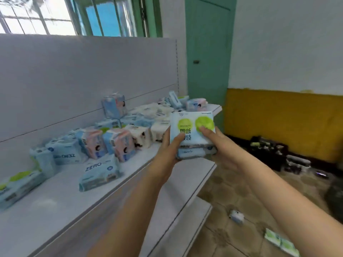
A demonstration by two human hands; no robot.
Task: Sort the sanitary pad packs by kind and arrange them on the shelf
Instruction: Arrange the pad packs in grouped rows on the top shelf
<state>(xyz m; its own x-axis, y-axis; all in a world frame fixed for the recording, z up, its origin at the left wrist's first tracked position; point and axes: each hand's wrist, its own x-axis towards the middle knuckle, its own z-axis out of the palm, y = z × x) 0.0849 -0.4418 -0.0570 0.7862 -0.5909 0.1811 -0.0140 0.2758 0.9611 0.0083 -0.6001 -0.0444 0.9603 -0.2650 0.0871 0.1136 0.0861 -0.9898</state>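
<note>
Both hands hold a small stack of green-dot pad packs (pixel 193 130) in front of me, above the shelf's front edge. My left hand (pixel 168 151) grips the stack's left side, thumb on the top face. My right hand (pixel 220 151) holds the right side, thumb on a green dot. On the white shelf (pixel 61 199) lie mixed packs: pale blue ZERO packs (pixel 100 173), pink-and-blue packs (pixel 120 143), cream packs (pixel 148 132), and a green-dot pack (pixel 18 184) at the far left.
A lower shelf board (pixel 185 191) juts out beneath my arms. On the tiled floor lie a small pack (pixel 236 217) and green-dot packs (pixel 278 240). Dark clutter (pixel 274 154) sits along the yellow wall. A green door (pixel 207 52) stands behind the shelf's end.
</note>
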